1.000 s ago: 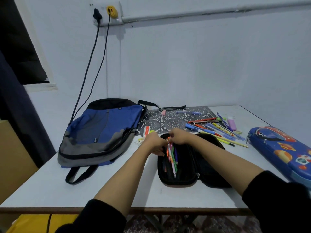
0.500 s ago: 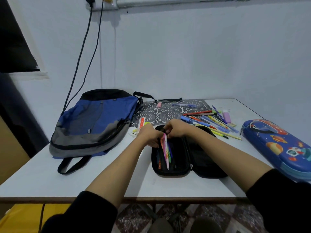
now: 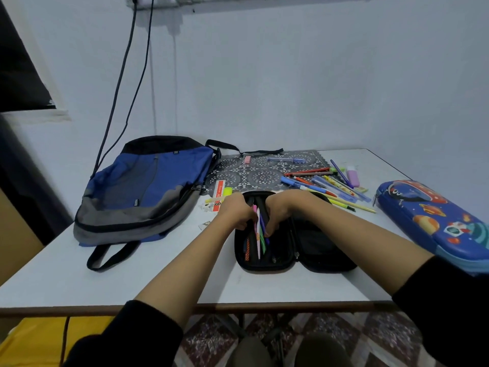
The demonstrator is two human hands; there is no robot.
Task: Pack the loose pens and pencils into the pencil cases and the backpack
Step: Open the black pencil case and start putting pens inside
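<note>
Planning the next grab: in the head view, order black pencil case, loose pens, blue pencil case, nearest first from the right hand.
1. black pencil case, directly under the right hand.
2. loose pens, just beyond it, rightward.
3. blue pencil case, far right.

Wall: facing you, a plain pale wall [image 3: 291, 75], dimly and evenly lit, with a bluish cast.
Conduit: a pale pipe [image 3: 304, 1] runs along the top of your view.
Cables: two dark cables [image 3: 126, 62] hang down the wall on your left.
Window: upper left, a dark opening [image 3: 18, 75] with a pale sill [image 3: 39, 115] beneath.
Table: a white top [image 3: 79, 274] with a brown front edge; its far edge meets the wall, and dark legs [image 3: 277, 324] show below.
Floor: patterned tiles [image 3: 211, 340] in dark red and grey.
Left edge: a tan board [image 3: 14, 234] stands there, with something yellow [image 3: 34, 335] low down, which you cannot identify.
</note>
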